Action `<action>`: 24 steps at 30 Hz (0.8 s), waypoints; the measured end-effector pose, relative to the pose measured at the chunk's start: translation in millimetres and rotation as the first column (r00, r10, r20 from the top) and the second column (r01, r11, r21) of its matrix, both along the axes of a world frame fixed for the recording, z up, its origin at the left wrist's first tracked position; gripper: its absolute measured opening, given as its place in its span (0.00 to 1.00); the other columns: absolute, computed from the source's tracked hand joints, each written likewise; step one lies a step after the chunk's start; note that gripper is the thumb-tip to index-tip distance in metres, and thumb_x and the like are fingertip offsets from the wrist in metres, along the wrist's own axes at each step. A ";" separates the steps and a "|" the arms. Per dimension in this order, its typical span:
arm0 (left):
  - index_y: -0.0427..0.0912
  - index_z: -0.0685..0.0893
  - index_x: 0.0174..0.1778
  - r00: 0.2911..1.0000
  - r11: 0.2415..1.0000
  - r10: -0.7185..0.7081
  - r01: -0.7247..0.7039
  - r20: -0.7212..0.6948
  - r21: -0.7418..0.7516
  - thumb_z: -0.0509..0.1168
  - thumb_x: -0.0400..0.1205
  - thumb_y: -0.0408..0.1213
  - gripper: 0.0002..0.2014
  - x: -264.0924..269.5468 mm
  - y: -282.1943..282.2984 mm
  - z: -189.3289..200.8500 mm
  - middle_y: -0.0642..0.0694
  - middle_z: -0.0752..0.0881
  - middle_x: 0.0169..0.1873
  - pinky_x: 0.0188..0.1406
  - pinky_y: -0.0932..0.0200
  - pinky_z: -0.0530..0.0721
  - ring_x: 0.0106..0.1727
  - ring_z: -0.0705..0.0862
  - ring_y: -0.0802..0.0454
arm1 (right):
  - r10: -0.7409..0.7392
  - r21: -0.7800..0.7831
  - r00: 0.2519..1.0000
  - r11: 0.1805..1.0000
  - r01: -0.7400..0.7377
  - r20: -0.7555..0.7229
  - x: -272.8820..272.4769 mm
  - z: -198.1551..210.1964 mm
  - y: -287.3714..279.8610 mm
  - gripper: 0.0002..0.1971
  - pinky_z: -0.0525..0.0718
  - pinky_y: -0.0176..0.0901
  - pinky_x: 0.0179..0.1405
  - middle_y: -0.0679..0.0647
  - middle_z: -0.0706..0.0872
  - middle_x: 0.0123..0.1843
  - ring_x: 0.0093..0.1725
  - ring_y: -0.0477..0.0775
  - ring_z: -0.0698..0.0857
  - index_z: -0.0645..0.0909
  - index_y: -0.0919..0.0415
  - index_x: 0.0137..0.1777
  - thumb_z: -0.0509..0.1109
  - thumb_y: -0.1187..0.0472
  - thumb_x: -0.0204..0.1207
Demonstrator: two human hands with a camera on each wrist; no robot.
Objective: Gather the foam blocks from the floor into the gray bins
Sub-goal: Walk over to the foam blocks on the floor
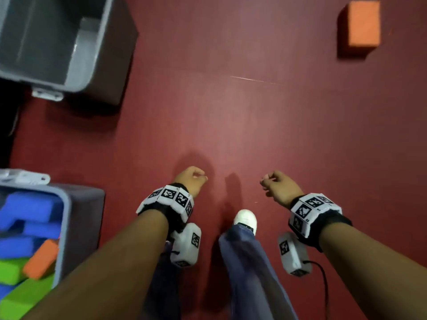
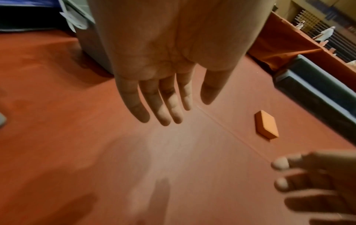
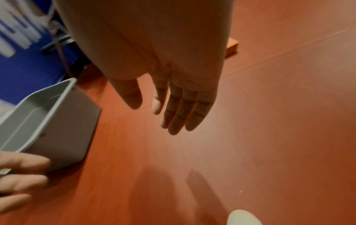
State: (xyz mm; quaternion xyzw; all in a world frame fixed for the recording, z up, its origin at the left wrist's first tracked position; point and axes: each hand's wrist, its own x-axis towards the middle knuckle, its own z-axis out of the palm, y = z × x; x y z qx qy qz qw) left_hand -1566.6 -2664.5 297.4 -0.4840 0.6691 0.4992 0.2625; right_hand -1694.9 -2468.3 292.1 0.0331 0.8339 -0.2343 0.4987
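Two gray plastic bins: one empty (image 1: 92, 54), one filled (image 1: 65, 204). One orange rectangular foam block on the red floor (image 1: 364, 24). In the filled bin: one orange block (image 1: 41, 258), at least two blue (image 1: 27, 206), two green (image 1: 11, 270). Two bare hands: left (image 1: 190, 179), right (image 1: 278, 184). One white shoe (image 1: 246, 219).

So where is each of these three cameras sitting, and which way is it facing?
Head: worn on the head, looking down at red floor, both forearms, a white shoe.
Left wrist: along the open left hand toward the orange rectangular foam block.
Right wrist: along the open right hand, empty gray plastic bin beside.
Shared: head and left wrist show the block.
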 end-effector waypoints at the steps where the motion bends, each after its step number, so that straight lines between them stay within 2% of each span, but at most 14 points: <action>1: 0.46 0.82 0.47 1.000 1.000 -0.012 0.012 -0.020 0.008 0.66 0.80 0.37 0.02 -24.9 13.6 0.2 0.39 0.86 0.54 0.62 0.54 0.79 0.58 0.84 0.42 | -0.058 0.011 0.998 0.998 0.058 -0.009 -15.9 0.2 26.3 0.07 0.75 0.49 0.46 0.65 0.87 0.50 0.52 0.68 0.85 0.78 0.60 0.48 0.65 0.56 0.78; 3: 0.50 0.79 0.41 0.998 0.998 -0.041 0.043 -0.044 0.043 0.65 0.80 0.36 0.04 -71.8 41.1 -0.5 0.40 0.86 0.53 0.62 0.51 0.80 0.56 0.84 0.44 | -0.183 0.022 0.983 0.983 0.183 -0.029 -41.4 2.2 74.0 0.04 0.76 0.49 0.46 0.62 0.87 0.48 0.49 0.65 0.85 0.77 0.54 0.42 0.66 0.57 0.77; 4: 0.51 0.78 0.40 0.996 0.995 -0.076 0.079 -0.044 0.062 0.65 0.80 0.36 0.05 -94.2 56.7 0.2 0.42 0.86 0.51 0.55 0.53 0.81 0.53 0.84 0.46 | -0.255 0.018 0.967 0.967 0.255 -0.030 -50.3 3.0 96.0 0.05 0.76 0.47 0.44 0.60 0.87 0.45 0.46 0.63 0.85 0.76 0.53 0.40 0.66 0.57 0.76; 6: 0.51 0.76 0.38 0.989 0.986 -0.141 0.145 -0.051 0.078 0.63 0.81 0.35 0.07 -134.0 89.0 2.2 0.46 0.84 0.43 0.35 0.60 0.74 0.46 0.81 0.49 | -0.399 -0.004 0.917 0.917 0.399 -0.020 -62.0 7.6 132.7 0.07 0.73 0.40 0.35 0.57 0.84 0.39 0.36 0.57 0.81 0.74 0.52 0.37 0.65 0.60 0.77; 7: 0.50 0.75 0.37 0.983 0.980 -0.174 0.178 -0.062 0.083 0.63 0.81 0.34 0.08 -152.0 106.5 3.1 0.47 0.83 0.39 0.30 0.62 0.69 0.42 0.79 0.50 | -0.460 -0.012 0.888 0.888 0.460 -0.007 -65.4 9.2 149.5 0.08 0.71 0.38 0.31 0.56 0.82 0.38 0.33 0.54 0.79 0.74 0.53 0.37 0.64 0.61 0.78; 9: 0.50 0.74 0.37 0.964 0.960 -0.258 0.264 -0.069 0.095 0.62 0.81 0.33 0.09 -182.3 142.5 2.3 0.49 0.80 0.35 0.26 0.64 0.64 0.34 0.75 0.53 | -0.564 -0.021 0.826 0.826 0.564 0.020 -68.3 12.8 180.3 0.08 0.71 0.37 0.28 0.55 0.81 0.37 0.34 0.53 0.78 0.73 0.55 0.38 0.63 0.63 0.80; 12: 0.50 0.74 0.37 0.916 0.908 -0.393 0.400 -0.080 0.121 0.61 0.81 0.33 0.09 -216.5 195.3 -2.2 0.48 0.79 0.35 0.25 0.64 0.64 0.31 0.73 0.55 | -0.678 -0.025 0.734 0.734 0.679 0.018 -68.2 15.4 220.1 0.08 0.72 0.37 0.29 0.56 0.82 0.41 0.40 0.56 0.80 0.74 0.56 0.39 0.63 0.62 0.80; 16: 0.50 0.76 0.36 0.847 0.830 -0.528 0.531 -0.067 0.168 0.63 0.81 0.34 0.09 -242.9 244.4 -2.1 0.47 0.80 0.35 0.29 0.63 0.68 0.37 0.76 0.49 | -0.768 0.020 0.640 0.640 0.768 0.025 -62.8 19.0 257.7 0.08 0.73 0.38 0.32 0.56 0.83 0.41 0.38 0.56 0.80 0.74 0.55 0.39 0.64 0.61 0.80; 19: 0.46 0.77 0.31 0.845 0.817 -0.530 0.532 -0.075 0.222 0.63 0.80 0.28 0.12 -266.6 256.2 -4.4 0.46 0.78 0.28 0.45 0.55 0.74 0.36 0.75 0.48 | -0.783 0.065 0.622 0.621 0.781 0.019 -69.9 22.3 270.4 0.09 0.74 0.40 0.36 0.55 0.84 0.40 0.37 0.56 0.81 0.74 0.55 0.37 0.64 0.61 0.79; 24: 0.46 0.78 0.32 0.866 0.837 -0.498 0.496 -0.055 0.231 0.63 0.79 0.28 0.11 -334.5 228.7 -11.0 0.46 0.78 0.27 0.46 0.54 0.75 0.33 0.76 0.49 | -0.777 0.080 0.629 0.628 0.774 0.010 -142.5 28.8 254.6 0.04 0.73 0.38 0.31 0.56 0.83 0.43 0.40 0.55 0.81 0.76 0.59 0.45 0.64 0.61 0.80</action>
